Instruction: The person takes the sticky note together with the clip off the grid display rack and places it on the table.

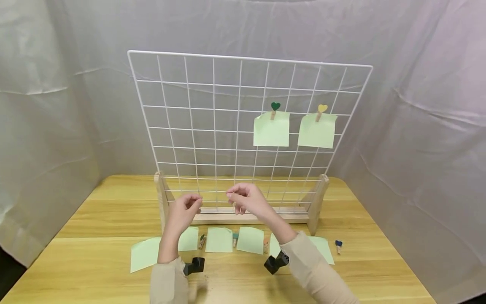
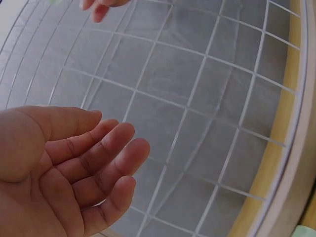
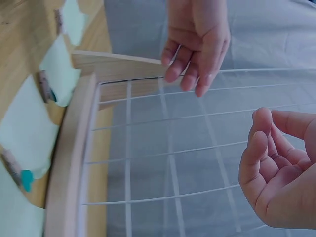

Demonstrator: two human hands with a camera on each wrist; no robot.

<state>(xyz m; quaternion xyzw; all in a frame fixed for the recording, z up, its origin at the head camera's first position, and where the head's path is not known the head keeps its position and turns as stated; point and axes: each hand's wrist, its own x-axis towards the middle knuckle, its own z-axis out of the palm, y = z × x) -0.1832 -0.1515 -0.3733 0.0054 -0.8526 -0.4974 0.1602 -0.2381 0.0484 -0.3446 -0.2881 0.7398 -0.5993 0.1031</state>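
Before the white grid (image 1: pixel 212 126), low by its wooden base (image 1: pixel 243 217), both hands hover above the tabletop (image 1: pixel 95 219). The left hand (image 1: pixel 182 213) has its fingers (image 2: pixel 106 158) loosely curled and holding nothing, as the left wrist view shows plainly. The right hand (image 1: pixel 248 199) has its fingers (image 3: pixel 261 148) curled with thumb near fingertips; the right wrist view shows nothing between them, so it seems empty too.

By my reading, this is a pause between hangings: 2 notes are up and neither hand carries a note or a peg. The next move would call for lowering a hand to the row below, taking 1 sheet and 1 peg.

Counted: 2 green notes hang on the grid, one (image 1: pixel 271 128) under a green-heart peg (image 1: pixel 275 107), the other (image 1: pixel 317 131) under a yellow-heart peg (image 1: pixel 321 110). About 5 green sheets lie on the tabletop, the leftmost (image 1: pixel 144 253) largest in view. At least 4 pegs lie among them, a blue one (image 1: pixel 338 245) farthest right.
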